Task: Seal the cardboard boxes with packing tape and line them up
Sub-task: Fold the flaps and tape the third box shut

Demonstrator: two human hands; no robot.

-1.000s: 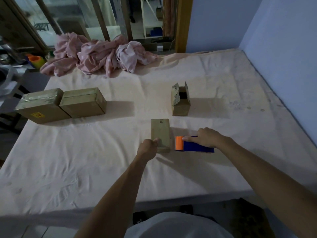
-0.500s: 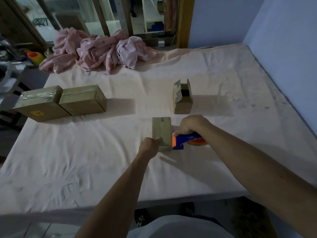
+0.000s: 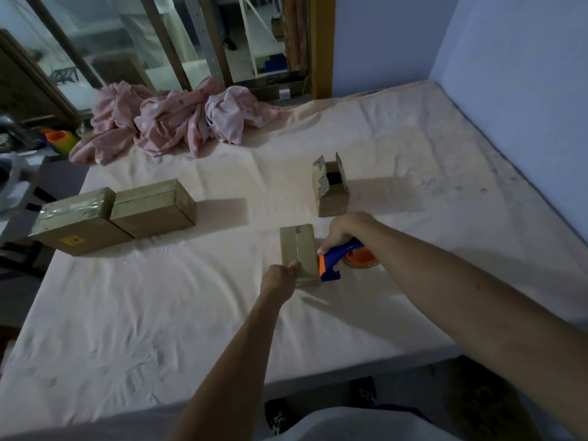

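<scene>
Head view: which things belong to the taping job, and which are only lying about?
Job: near box, held by left hand; tape gun in right hand; open box; sealed box; labelled box.
Lying about: pink cloth; orange container.

the sheet [image 3: 191, 313] is showing pale peach. the near box [image 3: 297, 253], open box [image 3: 332, 202] and left box [image 3: 76, 230] are looking tan, the last carrying a yellow label [image 3: 70, 240]. the dispenser [image 3: 337, 259] is showing blue and orange, its roll [image 3: 361, 258] orange. the cloth [image 3: 171, 122] is showing pink with white dots. the wall [image 3: 525, 74] is looking pale blue.
</scene>
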